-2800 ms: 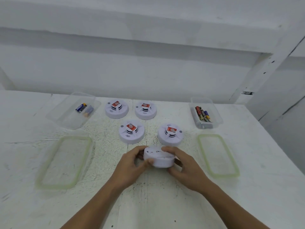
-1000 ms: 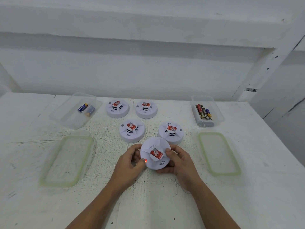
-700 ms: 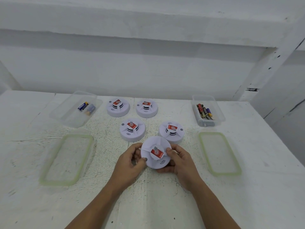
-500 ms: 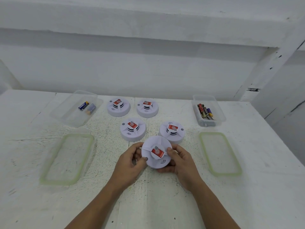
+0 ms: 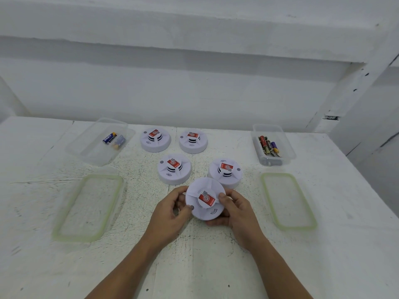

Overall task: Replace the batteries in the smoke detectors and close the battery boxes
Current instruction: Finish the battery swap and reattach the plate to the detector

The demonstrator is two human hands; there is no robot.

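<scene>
The smoke detector [image 5: 205, 200] sits between the grips, sticker face up, its rim pinched by left grip [image 5: 170, 214] and right grip [image 5: 237, 210], both equally near. It is round, and its battery side faces away, hidden.

held smoke detector [image 5: 205, 199]: 2.8 s ago it sat low between the hands showing a plain white side; now it is tipped up, face toward the camera.
red label [image 5: 206, 199]: hidden then, now in plain view.
indicator [image 5: 192, 207]: glowed red 1.0 s ago, now dull grey.
left hand [image 5: 170, 214]: thumb now beside the indicator.
right hand [image 5: 235, 212]: fingers now under the rim, thumb on the face.
</scene>
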